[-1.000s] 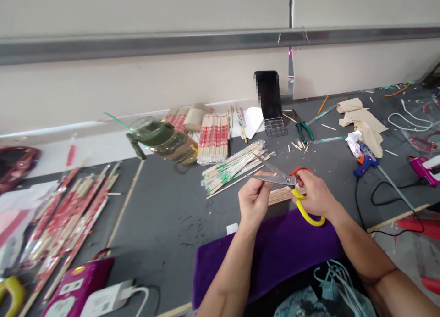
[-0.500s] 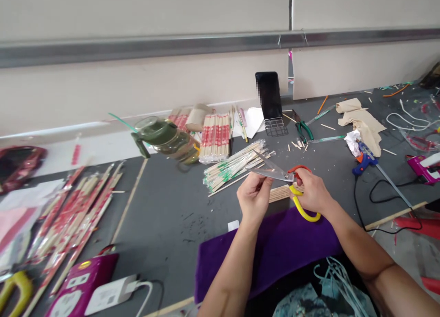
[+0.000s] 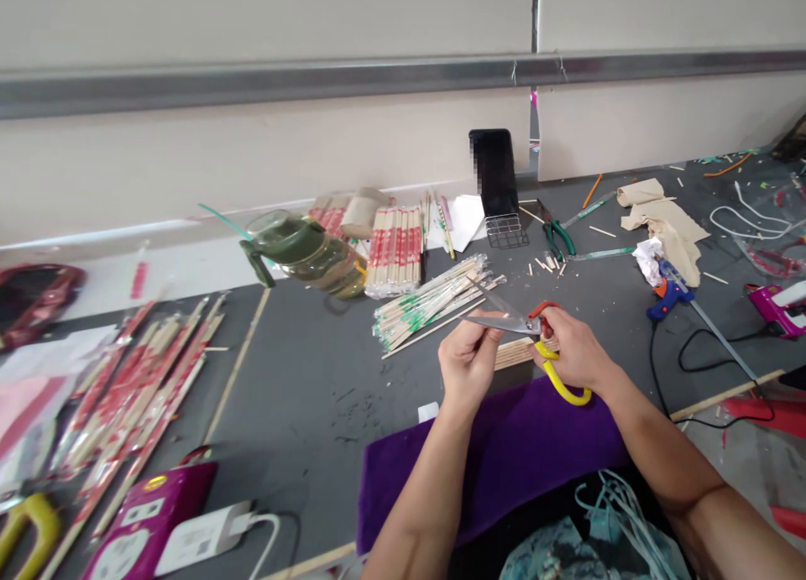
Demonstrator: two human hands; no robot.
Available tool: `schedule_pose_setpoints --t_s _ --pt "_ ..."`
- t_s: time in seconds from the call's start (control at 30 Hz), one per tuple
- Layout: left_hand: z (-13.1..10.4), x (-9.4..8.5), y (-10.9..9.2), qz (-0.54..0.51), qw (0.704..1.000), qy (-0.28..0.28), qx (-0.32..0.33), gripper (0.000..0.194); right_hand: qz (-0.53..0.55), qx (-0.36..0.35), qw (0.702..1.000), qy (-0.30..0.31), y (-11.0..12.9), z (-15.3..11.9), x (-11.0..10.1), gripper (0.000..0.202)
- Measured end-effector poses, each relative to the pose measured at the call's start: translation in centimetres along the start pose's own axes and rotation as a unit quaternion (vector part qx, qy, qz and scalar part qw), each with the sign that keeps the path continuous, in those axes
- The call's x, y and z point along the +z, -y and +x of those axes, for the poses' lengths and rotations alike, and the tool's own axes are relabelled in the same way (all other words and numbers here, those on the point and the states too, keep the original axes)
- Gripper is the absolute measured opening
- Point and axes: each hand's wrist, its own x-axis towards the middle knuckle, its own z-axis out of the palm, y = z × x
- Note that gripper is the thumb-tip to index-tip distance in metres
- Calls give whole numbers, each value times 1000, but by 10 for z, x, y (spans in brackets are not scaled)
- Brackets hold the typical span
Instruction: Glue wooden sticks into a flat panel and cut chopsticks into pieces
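Observation:
My right hand (image 3: 574, 349) grips a pair of scissors (image 3: 513, 321) with one red and one yellow handle, its blades spread apart and pointing left. Close against the lower blade, my left hand (image 3: 469, 357) has thumb and fingers pinched together; whatever is between them is too small or hidden to make out. Below the scissors a row of light wooden sticks (image 3: 513, 354) lies side by side, partly covered by my hands. Just beyond is a loose pile of chopsticks in clear and green wrappers (image 3: 434, 303). A purple cloth (image 3: 491, 462) lies under my forearms.
Wrapped chopstick bundles (image 3: 394, 253) and a green-lidded jug (image 3: 302, 248) stand at the back, left of a phone (image 3: 494, 173) on a wire stand. Green-handled pliers (image 3: 558, 237) and a blue glue gun (image 3: 671, 295) with cord lie right. Red-wrapped sticks (image 3: 138, 395) and a purple power strip (image 3: 151, 521) are left.
Both hands and the scissors have shifted very slightly to the right in view. The blades stay apart and the grip is unchanged.

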Motion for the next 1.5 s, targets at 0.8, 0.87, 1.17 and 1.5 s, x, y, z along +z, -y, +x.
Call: schedule_pose_setpoints --t_s 0.8,0.87,1.17,1.5 --pt "-7 6 7 7 999 -33 -15 21 -36 6 999 -34 0 2 3 24" --pt "-7 6 7 5 999 -29 -15 22 -37 7 999 -32 0 2 3 24" --pt "-2 1 0 24 999 -14 22 16 -5 38 999 27 3 -1 -2 23" --pt "0 6 0 -38 998 -45 6 14 0 72 997 26 7 -2 -1 27"
